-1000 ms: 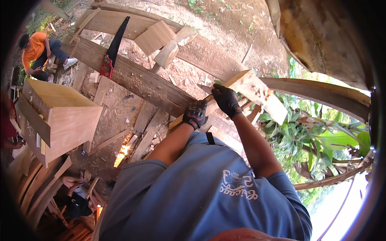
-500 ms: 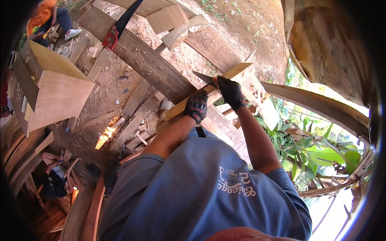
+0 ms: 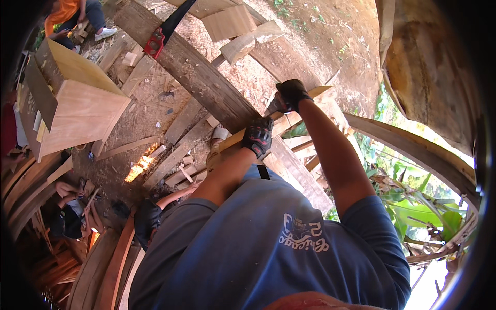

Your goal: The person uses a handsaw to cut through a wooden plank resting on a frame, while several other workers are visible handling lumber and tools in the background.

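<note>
Plywood box (image 3: 77, 106) sits at 9 o'clock, person in orange top (image 3: 77, 13) crouching at 11. Red-handled saw (image 3: 168, 28) lies on long dark plank (image 3: 206, 82) near 12. Centre: gloved left hand (image 3: 257, 137) clamped round pale wood strip (image 3: 232, 140); gloved right hand (image 3: 290, 95), just past it toward 1 o'clock, grips small tool w/ metal head (image 3: 272, 106) against strip's far end.

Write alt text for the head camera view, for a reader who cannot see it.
A person in a blue shirt, seen from above, grips a pale wooden plank with both gloved hands: left hand lower, right hand higher. Beyond lie a long dark beam, a red-handled saw and an open plywood box on sawdust-strewn dirt.
</note>
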A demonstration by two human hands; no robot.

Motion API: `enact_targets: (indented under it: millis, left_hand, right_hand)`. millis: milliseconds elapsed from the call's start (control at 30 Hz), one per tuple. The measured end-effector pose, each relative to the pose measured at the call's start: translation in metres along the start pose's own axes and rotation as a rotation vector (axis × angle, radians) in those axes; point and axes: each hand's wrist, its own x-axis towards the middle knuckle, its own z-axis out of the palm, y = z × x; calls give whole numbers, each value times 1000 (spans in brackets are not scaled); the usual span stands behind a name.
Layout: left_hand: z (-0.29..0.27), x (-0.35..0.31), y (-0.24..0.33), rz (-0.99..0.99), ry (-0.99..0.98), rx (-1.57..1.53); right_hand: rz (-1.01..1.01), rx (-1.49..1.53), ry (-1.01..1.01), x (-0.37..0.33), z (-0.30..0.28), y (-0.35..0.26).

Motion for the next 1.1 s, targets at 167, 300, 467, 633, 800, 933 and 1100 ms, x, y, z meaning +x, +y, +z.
enact_targets:
  millis: [167,300,467,633,800,933,1100]
  left_hand:
    - [-18,14,-4,-53,-244,-144]
    - [-26,14,-5,-86,-314,-158]
    - [-33,24,-4,-107,-311,-203]
    - [-46,25,2,-130,-323,-178]
    - [-48,29,4,-160,-394,-123]
    - [-39,31,-1,-87,-344,-122]
    - [-35,29,2,-75,-324,-26]
  right_hand:
    - [27,122,147,-12,16,-11]
    - [190,542,250,-43,9,-16]
    - [21,658,572,-116,10,-28]
    - [298,907,399,-167,33,-37]
    - [303,798,419,-244,-6,-40]
    - [341,834,423,-321,-29,-35]
    - [405,936,402,-347,-96,-38]
